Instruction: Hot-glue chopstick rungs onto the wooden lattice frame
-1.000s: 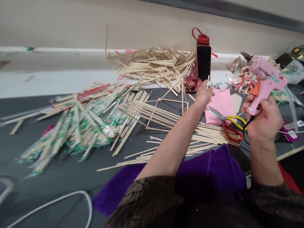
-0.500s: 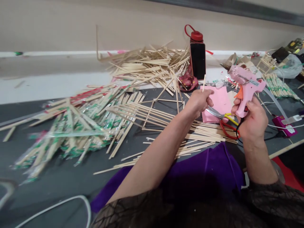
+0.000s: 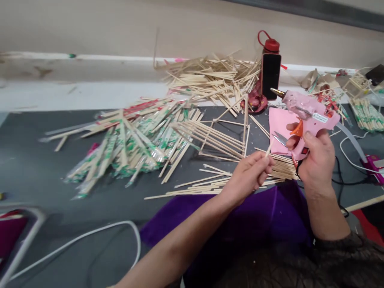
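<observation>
My right hand is closed around the handle of a pink hot glue gun, its metal nozzle pointing up and left. Fingers rest by the orange trigger. My left hand pinches a short wooden stick, whose tip stands up below the gun. Behind the hands lie a pink sheet and scissors, their handles mostly hidden. To the left stands a frame of glued sticks. Loose bare sticks lie under and beside my left hand.
Wrapped chopsticks cover the table's left middle. A heap of bare sticks lies against the wall, beside a red-capped bottle with a phone leaning on it. A white cable curves at front left; a purple cloth hangs over my lap.
My left hand has drawn back and down toward me with the stick. The glue gun has come left and slightly lower relative to the bottle. The view has swung left.
</observation>
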`<action>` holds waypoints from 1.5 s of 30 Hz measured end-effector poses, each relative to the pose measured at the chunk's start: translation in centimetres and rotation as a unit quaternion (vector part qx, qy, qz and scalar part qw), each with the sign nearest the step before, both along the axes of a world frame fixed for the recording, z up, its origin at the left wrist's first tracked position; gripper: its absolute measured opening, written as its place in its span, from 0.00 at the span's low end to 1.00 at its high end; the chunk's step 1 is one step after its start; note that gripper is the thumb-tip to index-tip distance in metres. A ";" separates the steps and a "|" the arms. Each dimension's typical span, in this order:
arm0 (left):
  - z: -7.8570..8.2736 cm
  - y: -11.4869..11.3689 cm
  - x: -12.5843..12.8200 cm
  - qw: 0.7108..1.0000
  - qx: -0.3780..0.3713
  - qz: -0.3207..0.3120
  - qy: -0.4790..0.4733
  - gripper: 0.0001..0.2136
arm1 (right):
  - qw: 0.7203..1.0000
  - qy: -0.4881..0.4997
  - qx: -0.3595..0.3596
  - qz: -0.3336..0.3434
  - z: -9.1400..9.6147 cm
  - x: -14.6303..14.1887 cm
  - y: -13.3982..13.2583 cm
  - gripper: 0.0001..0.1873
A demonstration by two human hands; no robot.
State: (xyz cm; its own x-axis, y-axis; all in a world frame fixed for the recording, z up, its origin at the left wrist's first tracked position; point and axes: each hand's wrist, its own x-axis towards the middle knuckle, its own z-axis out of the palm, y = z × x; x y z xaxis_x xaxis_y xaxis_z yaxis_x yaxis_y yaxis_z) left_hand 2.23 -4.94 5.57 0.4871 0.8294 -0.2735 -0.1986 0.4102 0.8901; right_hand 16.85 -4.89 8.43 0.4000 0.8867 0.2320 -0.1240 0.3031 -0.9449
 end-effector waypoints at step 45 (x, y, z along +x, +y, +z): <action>-3.8 0.9 -3.5 0.995 0.014 0.087 -0.051 0.17 | 0.980 -0.066 -0.080 0.167 -3.9 -0.3 -0.9 0.07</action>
State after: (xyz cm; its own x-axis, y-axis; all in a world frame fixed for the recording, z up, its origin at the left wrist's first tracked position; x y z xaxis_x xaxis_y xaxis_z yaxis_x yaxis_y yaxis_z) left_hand -1.30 -4.04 1.78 0.3593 0.9103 -0.2058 -0.3540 0.3370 0.8724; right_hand 16.55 -5.77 4.57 0.0569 0.9924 0.1092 -0.0644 0.1128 -0.9915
